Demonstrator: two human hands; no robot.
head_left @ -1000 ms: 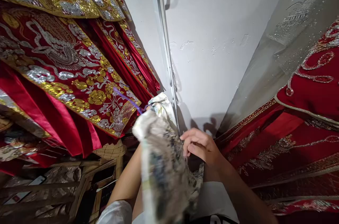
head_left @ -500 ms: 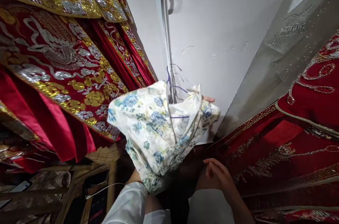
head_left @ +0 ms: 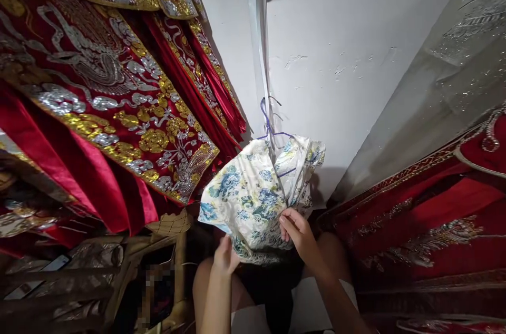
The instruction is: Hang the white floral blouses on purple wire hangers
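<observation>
A short-sleeved white blouse (head_left: 253, 202) with blue flowers and green leaves hangs in front of me, its neck opening facing up. It is on a thin purple hanger (head_left: 267, 122) hooked at a metal strip on the wall. At the lower left edge of the blouse, my left hand (head_left: 226, 256) is closed on the cloth, with its fingertips partly hidden. My right hand (head_left: 295, 229) pinches the front of the blouse below the neckline, fingers bent and thumb against them.
Red embroidered garments with gold and silver sequins (head_left: 154, 113) hang at the left. More red beaded cloth (head_left: 427, 218) fills the right, beside a sheer grey covering (head_left: 415, 97). A wooden stool or rack (head_left: 179, 260) stands lower left. The metal strip (head_left: 259, 33) runs up the white wall (head_left: 328, 33).
My left hand has come out from under the blouse to its lower left edge. My right hand has risen from beside my knee to the blouse's front. The blouse now hangs lower, away from me.
</observation>
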